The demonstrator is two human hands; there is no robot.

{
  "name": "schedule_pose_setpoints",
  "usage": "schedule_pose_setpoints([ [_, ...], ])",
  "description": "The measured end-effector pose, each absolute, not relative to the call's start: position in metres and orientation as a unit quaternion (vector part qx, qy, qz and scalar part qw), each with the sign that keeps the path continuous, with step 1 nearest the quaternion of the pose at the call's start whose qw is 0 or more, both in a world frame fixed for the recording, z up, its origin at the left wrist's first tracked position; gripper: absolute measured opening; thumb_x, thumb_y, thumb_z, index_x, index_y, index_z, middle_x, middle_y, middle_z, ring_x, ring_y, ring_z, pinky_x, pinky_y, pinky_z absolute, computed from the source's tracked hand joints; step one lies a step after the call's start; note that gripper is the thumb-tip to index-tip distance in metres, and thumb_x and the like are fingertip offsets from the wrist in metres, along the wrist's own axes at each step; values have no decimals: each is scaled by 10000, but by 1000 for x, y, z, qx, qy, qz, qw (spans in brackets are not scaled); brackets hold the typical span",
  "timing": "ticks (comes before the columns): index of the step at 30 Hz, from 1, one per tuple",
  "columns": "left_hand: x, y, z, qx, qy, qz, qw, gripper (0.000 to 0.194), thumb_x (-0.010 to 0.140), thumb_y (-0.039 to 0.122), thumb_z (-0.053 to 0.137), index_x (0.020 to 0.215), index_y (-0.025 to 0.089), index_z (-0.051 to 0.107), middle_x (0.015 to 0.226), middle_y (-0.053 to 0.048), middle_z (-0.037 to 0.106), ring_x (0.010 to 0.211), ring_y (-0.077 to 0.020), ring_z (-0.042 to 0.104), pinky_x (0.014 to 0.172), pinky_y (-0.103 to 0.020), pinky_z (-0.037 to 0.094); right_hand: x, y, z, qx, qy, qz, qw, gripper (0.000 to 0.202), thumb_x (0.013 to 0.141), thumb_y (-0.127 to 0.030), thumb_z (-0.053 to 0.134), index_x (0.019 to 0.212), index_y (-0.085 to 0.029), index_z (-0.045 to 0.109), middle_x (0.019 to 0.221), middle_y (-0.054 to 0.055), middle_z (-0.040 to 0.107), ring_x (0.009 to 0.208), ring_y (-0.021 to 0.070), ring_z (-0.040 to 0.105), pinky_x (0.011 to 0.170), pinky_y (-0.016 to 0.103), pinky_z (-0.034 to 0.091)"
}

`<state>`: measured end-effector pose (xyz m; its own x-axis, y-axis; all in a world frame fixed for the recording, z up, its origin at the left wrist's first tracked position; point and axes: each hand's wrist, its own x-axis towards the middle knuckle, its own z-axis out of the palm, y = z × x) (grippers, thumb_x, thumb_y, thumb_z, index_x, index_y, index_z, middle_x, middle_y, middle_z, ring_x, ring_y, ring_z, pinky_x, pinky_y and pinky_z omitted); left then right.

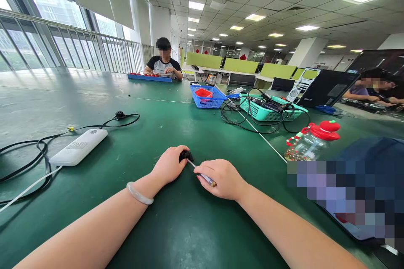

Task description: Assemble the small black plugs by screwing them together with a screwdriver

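The black part was near the middle of the green tabletop, in front of the person whose arms reached in from my side. It was small and mostly hidden by fingers, so I couldn't make out its exact shape. The left hand had it, its grip pinching the part between thumb and fingers. The right hand held a screwdriver, its grip closed around the handle, the thin shaft slanting toward the part; whether the tip touched it or stopped just short, I couldn't tell. A pale bracelet circled the left wrist.

To the left lay a white box with a white cord running off it, and a black cable looped just beside it. Beyond the hands stood a blue basket with a red tray inside, and right of that a green basket, heaped with black cords that spilled over its edge. Nearer, on the right, a clear bottle wore a red lid. Behind it a dark screen leaned at a tilt. At the far end another person sat behind a long blue tray, and more people worked at the far right.
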<state>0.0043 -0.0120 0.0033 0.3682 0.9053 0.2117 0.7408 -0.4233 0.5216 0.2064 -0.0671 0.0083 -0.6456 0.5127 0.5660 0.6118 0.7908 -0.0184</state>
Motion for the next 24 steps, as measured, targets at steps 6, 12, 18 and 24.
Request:
schedule_pose_setpoints([
  [6, 4, -12, 4, 812, 510, 231, 165, 386, 827, 189, 508, 1203, 221, 587, 1160, -50, 670, 1102, -255, 577, 986, -405, 461, 207, -66, 6, -306, -903, -113, 279, 125, 887, -212, 531, 952, -206, 638, 720, -15, 647, 592, 114, 547, 569, 250, 364],
  [12, 1, -12, 5, 820, 500, 224, 166, 401, 832, 180, 499, 1216, 234, 599, 1203, -41, 659, 1131, -253, 564, 1014, -407, 446, 205, -66, 7, -296, -914, -104, 257, 125, 897, -204, 511, 839, -213, 622, 644, -25, 605, 531, 107, 491, 543, 249, 347],
  [18, -2, -11, 5, 816, 503, 228, 168, 395, 820, 167, 515, 1197, 239, 609, 1183, -41, 667, 1127, -253, 569, 1012, -399, 447, 205, -68, 9, -280, -919, -54, 274, 157, 886, -187, 514, 1026, -202, 586, 868, 20, 719, 681, 140, 633, 624, 264, 440],
  [24, -5, -10, 4, 816, 500, 232, 173, 378, 827, 183, 524, 1191, 242, 609, 1174, -37, 671, 1120, -253, 569, 1004, -398, 449, 202, -68, 9, -298, -898, -88, 312, 170, 913, -219, 503, 1060, -203, 588, 901, 39, 741, 714, 163, 667, 624, 280, 465],
])
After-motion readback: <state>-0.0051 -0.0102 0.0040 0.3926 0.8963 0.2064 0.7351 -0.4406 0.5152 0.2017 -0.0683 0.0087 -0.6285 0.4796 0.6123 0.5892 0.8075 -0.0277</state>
